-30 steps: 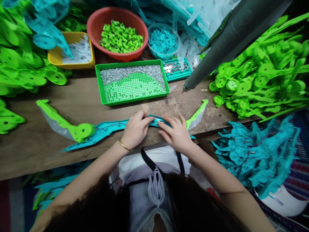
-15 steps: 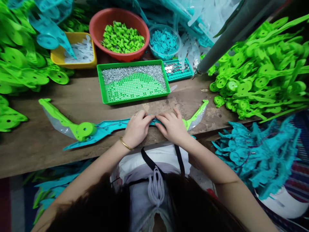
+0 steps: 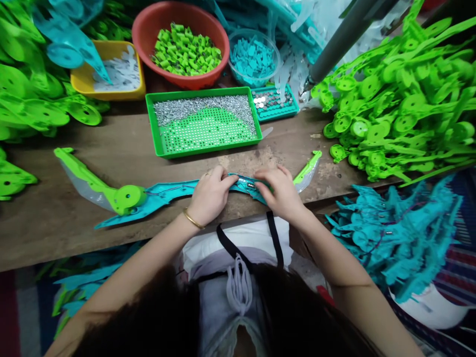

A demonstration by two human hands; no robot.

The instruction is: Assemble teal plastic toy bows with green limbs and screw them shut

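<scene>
A toy bow with a blue plastic middle shell [image 3: 174, 192] lies across the table in front of me. Green limbs [image 3: 89, 179] with clear plastic blades stick out at both ends, the left one joined at a round green hub [image 3: 130, 198]. My left hand [image 3: 212, 194] grips the shell left of its centre, thumb and fingers closed on it. My right hand [image 3: 279, 191] is closed over the shell's right part, its fingertips beside a small metal piece [image 3: 251, 185] inside. It covers the right joint. Thin wire runs along the shell's inside.
Beyond the bow stand a green tray [image 3: 204, 151] of screws, a teal tray [image 3: 277, 116] of small metal discs, a red bowl [image 3: 178, 79] of green pieces, a clear tub [image 3: 255, 82] and a yellow tub [image 3: 107, 94]. Green parts [image 3: 394, 114] and blue shells [image 3: 394, 233] pile up at right.
My right hand has slid to the right along the shell, away from my left hand, uncovering the small metal piece. My left hand keeps its grip.
</scene>
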